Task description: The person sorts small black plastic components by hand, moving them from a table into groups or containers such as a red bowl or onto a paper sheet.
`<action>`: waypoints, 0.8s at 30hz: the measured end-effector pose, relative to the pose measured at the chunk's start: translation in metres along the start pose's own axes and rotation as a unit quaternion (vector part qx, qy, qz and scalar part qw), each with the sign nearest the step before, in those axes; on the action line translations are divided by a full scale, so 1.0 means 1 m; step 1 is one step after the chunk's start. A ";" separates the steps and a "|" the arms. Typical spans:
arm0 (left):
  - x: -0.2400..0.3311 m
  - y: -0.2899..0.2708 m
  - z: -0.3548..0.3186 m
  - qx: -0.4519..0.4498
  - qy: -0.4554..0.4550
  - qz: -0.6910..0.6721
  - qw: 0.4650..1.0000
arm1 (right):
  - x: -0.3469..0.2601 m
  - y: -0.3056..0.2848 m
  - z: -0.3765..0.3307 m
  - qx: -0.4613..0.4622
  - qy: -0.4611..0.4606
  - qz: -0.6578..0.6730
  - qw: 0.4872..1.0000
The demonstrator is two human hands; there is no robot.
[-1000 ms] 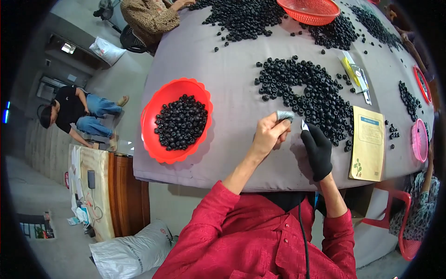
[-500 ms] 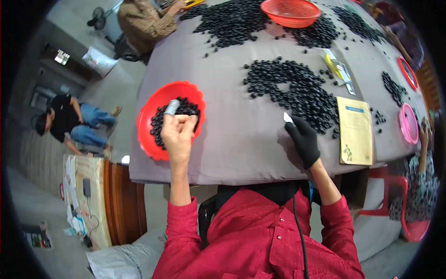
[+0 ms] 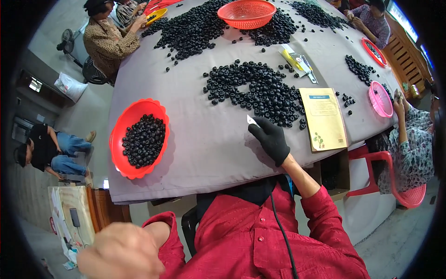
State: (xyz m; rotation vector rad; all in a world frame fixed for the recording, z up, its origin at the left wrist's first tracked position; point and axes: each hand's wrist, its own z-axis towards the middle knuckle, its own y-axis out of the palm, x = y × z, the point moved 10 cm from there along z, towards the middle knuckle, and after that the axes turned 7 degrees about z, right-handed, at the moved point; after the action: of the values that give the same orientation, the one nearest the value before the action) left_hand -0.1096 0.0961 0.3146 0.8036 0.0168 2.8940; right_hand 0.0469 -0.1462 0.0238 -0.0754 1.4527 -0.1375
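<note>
My right hand point(image 3: 272, 142), in a black glove, is closed above the grey tablecloth, just in front of a pile of small black round parts point(image 3: 255, 90). From its fingers sticks a small white pointed piece point(image 3: 252, 121); its lower part is hidden in the glove. My left hand point(image 3: 121, 253) is bare and raised close to the camera at the lower left, off the table. Motion blur smears its fingers, so whether it holds anything cannot be told. A red scalloped bowl point(image 3: 120, 135) with many black parts inside stands at the table's left.
Right of the pile lie a yellow booklet point(image 3: 324, 121) and a packaged tool point(image 3: 299, 63). An orange-red basket point(image 3: 246, 14) stands at the back among larger piles. A pink basket point(image 3: 381, 98) stands at the right. Other people sit around the table; one person sits at the far left.
My left hand has moved from over the red bowl down and back toward me, off the table. The right hand keeps its place near the pile. The whole view has shifted.
</note>
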 end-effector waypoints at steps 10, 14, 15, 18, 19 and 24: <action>-0.023 0.067 0.017 -0.251 -0.192 -0.116 0.942 | 0.003 -0.003 -0.002 0.006 -0.002 0.016 1.000; -0.029 0.071 0.021 -0.239 -0.236 -0.149 0.930 | 0.009 -0.001 0.000 0.012 0.009 0.052 0.999; -0.032 0.072 0.021 -0.229 -0.248 -0.162 0.927 | 0.013 -0.001 0.002 0.011 0.016 0.052 0.998; -0.041 0.073 0.018 -0.200 -0.290 -0.166 0.921 | 0.014 -0.012 0.004 0.058 0.008 0.071 0.996; -0.041 0.074 0.020 -0.198 -0.297 -0.168 0.919 | 0.013 -0.014 0.006 0.057 0.015 0.071 0.996; -0.052 0.073 0.014 -0.222 -0.325 -0.123 0.911 | 0.018 -0.023 0.007 0.076 0.040 0.108 0.990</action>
State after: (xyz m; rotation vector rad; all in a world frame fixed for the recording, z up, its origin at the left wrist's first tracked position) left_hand -0.0681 0.0162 0.3030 1.4744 -0.5424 2.1379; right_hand 0.0548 -0.1717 0.0098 0.2137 1.5152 -0.0746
